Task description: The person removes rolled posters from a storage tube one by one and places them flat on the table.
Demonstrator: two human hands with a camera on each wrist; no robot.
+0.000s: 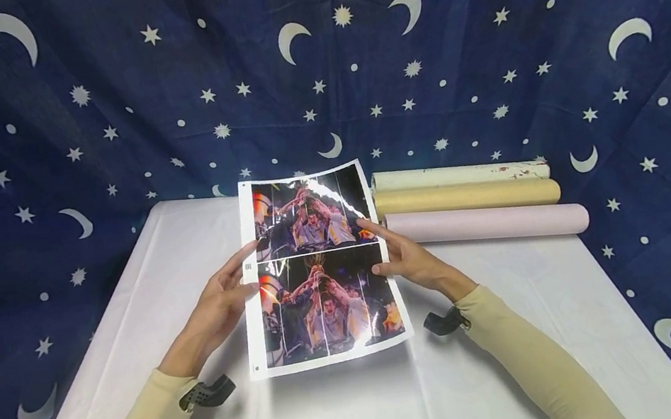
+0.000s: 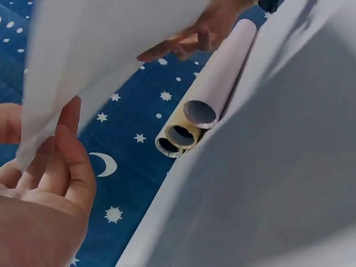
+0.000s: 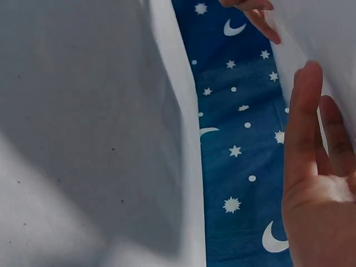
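Observation:
A glossy photo sheet point(image 1: 354, 293) with a white border bears two prints of one picture, stacked one above the other: people in white shirts lifting a trophy. It is raised over the white table, slightly bowed, with bright glare on its surface. My left hand point(image 1: 216, 305) pinches its left edge, thumb in front and other fingers partly behind. On the opposite edge, my right hand point(image 1: 410, 260) holds it between thumb and fingers. From the left wrist, the sheet's plain white back point(image 2: 105, 50) shows above the left hand point(image 2: 55, 178). The right wrist view shows the right hand point(image 3: 317, 183) beside that back.
Three rolls lie at the table's back right: a pale pink roll point(image 1: 485, 223) in front, a gold roll point(image 1: 469, 198) and a white patterned roll point(image 1: 453, 176) behind. A white cloth point(image 1: 339, 416) covers the table. A dark blue star-and-moon curtain point(image 1: 262, 55) hangs behind it.

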